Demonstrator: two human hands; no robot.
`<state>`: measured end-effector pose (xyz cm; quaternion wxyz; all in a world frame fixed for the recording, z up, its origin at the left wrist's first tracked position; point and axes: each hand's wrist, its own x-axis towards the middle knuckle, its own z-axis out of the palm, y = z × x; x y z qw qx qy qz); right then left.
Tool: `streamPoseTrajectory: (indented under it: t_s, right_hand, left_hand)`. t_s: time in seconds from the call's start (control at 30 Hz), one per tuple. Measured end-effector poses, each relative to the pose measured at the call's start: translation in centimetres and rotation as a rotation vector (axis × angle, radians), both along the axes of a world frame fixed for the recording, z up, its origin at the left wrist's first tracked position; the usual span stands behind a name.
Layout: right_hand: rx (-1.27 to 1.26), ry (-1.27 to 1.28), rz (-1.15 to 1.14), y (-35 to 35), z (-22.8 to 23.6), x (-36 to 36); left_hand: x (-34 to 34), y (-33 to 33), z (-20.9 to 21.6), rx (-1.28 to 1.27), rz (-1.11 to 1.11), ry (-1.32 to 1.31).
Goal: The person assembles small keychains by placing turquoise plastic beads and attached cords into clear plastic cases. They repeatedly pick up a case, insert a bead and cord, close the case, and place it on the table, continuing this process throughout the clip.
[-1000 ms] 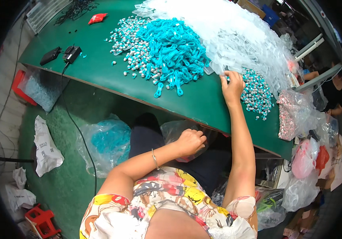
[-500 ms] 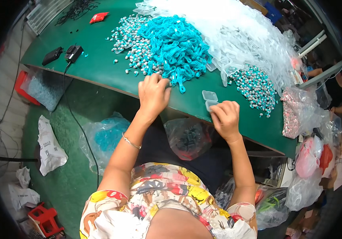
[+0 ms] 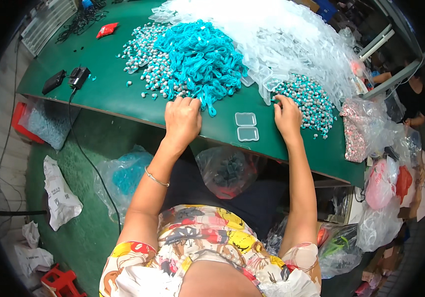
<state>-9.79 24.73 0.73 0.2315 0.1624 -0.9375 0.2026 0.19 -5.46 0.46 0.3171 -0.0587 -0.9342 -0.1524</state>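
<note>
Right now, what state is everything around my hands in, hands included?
Single clear box: open, lying flat
Clear plastic cases: heaped
Teal cords: bundled, heaped
Left small pieces: loose, scattered
Right small pieces: loose, piled
Left hand: curled; contents hidden
Right hand: partly curled; grip unclear

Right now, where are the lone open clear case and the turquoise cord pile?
Lone clear case (image 3: pixel 247 127), head view: the join between its halves.
Turquoise cord pile (image 3: pixel 201 57), head view: its middle.

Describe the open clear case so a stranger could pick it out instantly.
Go to the green table, near its front edge. Between the left hand and right hand lies the clear case, opened flat into two halves. It lies alone, apart from the heaped clear plastic beyond.
</note>
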Motion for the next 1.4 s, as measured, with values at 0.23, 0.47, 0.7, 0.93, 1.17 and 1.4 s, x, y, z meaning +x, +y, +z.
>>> streamPoseTrajectory:
  t_s: [0.23, 0.47, 0.7, 0.93, 1.17, 1.4]
  right_hand:
    - [0.144, 0.118, -0.023, -0.9, -1.0, -2.1]
    - [-0.081, -0.038, 0.009, 0.5, -0.2, 2.0]
    - [-0.054, 0.026, 0.08, 0.7, -0.4, 4.5]
    - [-0.326, -0.366, 0.397, -2.8, 3.6, 8.3]
    - [-0.064, -0.314, 0.404, -2.8, 2.5, 7.9]
    - [0.093, -0.212, 0.381, -3.4, 3.8, 8.2]
  left_hand:
    - [0.1, 0.0, 1.0, 0.31, -0.075, 0.073]
    - [2.0, 3.3, 2.0, 0.932, -0.359, -0.118]
    - [1.6, 7.8, 0.2, 1.177, -0.51, -0.347]
    - [1.9, 8.9, 0.1, 0.882, -0.486, -0.217]
    - [1.5, 9.3, -0.1, 0.782, -0.469, -0.12]
    - [1.3, 9.1, -0.5, 0.627, -0.499, -0.045]
